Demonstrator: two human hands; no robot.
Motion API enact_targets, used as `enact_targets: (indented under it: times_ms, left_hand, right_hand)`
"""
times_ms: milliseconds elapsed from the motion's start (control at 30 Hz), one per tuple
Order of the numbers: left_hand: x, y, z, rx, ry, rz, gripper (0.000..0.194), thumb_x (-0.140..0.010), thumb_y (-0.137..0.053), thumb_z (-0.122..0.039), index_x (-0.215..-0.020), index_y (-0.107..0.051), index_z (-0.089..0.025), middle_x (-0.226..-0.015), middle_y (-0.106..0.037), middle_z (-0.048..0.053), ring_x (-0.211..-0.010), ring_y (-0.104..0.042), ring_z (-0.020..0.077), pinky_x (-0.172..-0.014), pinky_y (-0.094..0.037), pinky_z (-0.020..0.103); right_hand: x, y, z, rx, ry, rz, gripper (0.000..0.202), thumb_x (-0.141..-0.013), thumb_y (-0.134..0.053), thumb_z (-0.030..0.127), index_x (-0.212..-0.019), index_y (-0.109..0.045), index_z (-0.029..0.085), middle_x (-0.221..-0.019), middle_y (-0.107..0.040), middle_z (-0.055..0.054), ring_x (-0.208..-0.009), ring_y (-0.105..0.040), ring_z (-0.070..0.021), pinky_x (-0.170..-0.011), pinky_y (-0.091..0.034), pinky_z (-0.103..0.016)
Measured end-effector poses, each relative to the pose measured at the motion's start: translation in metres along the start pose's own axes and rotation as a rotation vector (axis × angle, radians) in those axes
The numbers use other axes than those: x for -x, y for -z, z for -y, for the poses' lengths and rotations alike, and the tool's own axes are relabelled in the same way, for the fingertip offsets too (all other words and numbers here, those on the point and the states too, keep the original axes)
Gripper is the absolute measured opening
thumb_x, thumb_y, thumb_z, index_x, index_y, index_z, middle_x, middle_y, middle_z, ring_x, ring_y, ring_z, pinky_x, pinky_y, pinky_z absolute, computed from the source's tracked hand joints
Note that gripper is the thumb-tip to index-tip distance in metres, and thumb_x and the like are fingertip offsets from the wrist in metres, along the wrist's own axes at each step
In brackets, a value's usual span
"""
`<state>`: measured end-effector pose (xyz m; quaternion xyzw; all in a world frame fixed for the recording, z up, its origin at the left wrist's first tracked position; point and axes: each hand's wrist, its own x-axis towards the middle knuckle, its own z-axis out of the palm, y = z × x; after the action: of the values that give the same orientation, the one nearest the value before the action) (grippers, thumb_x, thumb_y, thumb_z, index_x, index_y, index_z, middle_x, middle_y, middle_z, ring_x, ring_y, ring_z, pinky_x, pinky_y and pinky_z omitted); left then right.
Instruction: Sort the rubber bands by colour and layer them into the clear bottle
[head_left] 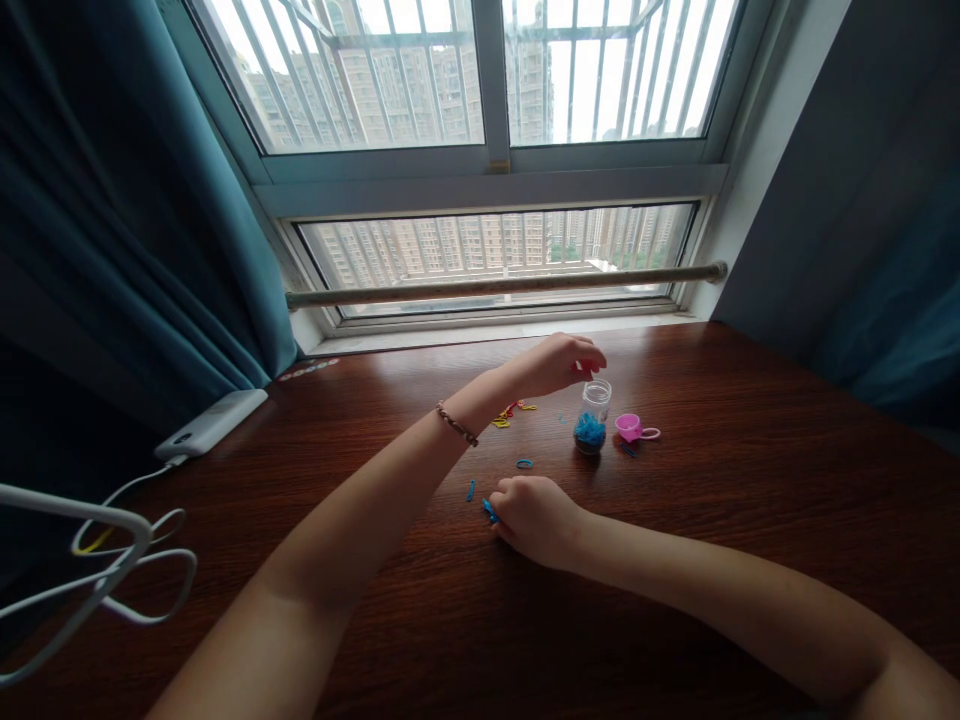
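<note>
The right hand (pixel 536 520) curls closed around blue pieces (pixel 490 511) low over the brown table (pixel 420 630). Just beyond lie two loose blue bits (pixel 524 464). A clear jar (pixel 592 420) of blue pieces stands upright past them, a pink scoop (pixel 628 428) to its right. The left hand (pixel 564 362), fingers loosely bent, hovers at its mouth; whether it pinches anything I cannot tell. Red and yellow pieces (pixel 504 418) lie beside the left wrist. Bare wood stretches right of the scoop; the far edge meets a barred window (pixel 495 180), a blue curtain (pixel 172 220) at left.
</note>
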<state>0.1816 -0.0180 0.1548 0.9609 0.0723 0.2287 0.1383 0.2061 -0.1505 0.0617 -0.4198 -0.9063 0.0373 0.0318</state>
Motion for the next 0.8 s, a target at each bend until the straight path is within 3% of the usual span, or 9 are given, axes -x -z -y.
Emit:
enact_targets:
  times_ms: [100, 200, 367, 467, 633, 800]
  left_hand:
    - [0.026, -0.007, 0.001, 0.106, 0.092, -0.115, 0.014, -0.077, -0.055, -0.016, -0.087, -0.063, -0.009, -0.082, -0.063, 0.008, -0.068, -0.058, 0.0101, -0.063, -0.047, 0.021]
    - [0.07, -0.021, 0.001, 0.142, 0.226, -0.149, 0.014, -0.08, -0.053, -0.02, -0.085, -0.063, -0.011, -0.082, -0.063, 0.007, -0.067, -0.057, 0.0105, -0.064, -0.047, 0.022]
    - [0.151, -0.034, 0.0, 0.111, 0.407, -0.029, 0.015, -0.08, -0.052, -0.023, -0.079, -0.064, -0.013, -0.078, -0.062, 0.006, -0.069, -0.055, 0.0124, -0.066, -0.044, 0.023]
    - [0.185, -0.03, -0.002, 0.088, 0.525, 0.007, 0.015, -0.078, -0.055, -0.026, -0.079, -0.063, -0.013, -0.078, -0.061, 0.006, -0.069, -0.053, 0.0127, -0.065, -0.043, 0.023]
    - [0.208, -0.034, 0.0, 0.144, 0.663, 0.027, 0.025, -0.073, -0.06, -0.035, -0.088, -0.06, -0.015, -0.075, -0.059, 0.002, -0.064, -0.051, 0.0124, -0.059, -0.041, 0.022]
    - [0.21, -0.046, -0.001, 0.15, 0.609, 0.019, 0.019, -0.075, -0.057, -0.034, -0.079, -0.061, -0.015, -0.073, -0.057, 0.002, -0.063, -0.048, 0.0114, -0.058, -0.038, 0.021]
  right_hand:
    - [0.002, 0.002, 0.0, -0.018, -0.011, -0.018, 0.017, -0.082, -0.049, 0.022, -0.086, -0.061, 0.012, -0.085, -0.063, -0.009, -0.076, -0.061, -0.02, -0.063, -0.046, -0.027]
    - [0.006, 0.012, 0.001, -0.019, -0.019, -0.023, 0.015, -0.082, -0.048, 0.019, -0.086, -0.06, 0.012, -0.085, -0.063, -0.01, -0.076, -0.061, -0.0197, -0.063, -0.045, -0.025]
    - [0.025, 0.025, -0.011, 0.034, -0.128, -0.044, 0.015, -0.078, -0.046, 0.007, -0.079, -0.06, 0.013, -0.081, -0.063, -0.009, -0.075, -0.061, -0.0196, -0.064, -0.044, -0.025]
    - [0.048, 0.016, -0.033, 0.151, -0.39, -0.049, 0.022, -0.077, -0.042, 0.0, -0.077, -0.06, 0.013, -0.078, -0.063, -0.01, -0.073, -0.062, -0.0216, -0.059, -0.043, -0.026]
    - [0.089, -0.009, -0.086, 0.336, -0.832, -0.102, 0.022, -0.086, -0.039, 0.018, -0.081, -0.06, 0.013, -0.078, -0.064, -0.014, -0.07, -0.063, -0.0274, -0.055, -0.042, -0.031]
    - [0.096, -0.02, -0.112, 0.164, -0.902, -0.143, 0.02, -0.084, -0.047, 0.035, -0.092, -0.058, 0.021, -0.075, -0.065, -0.008, -0.07, -0.063, -0.023, -0.054, -0.037, -0.026]
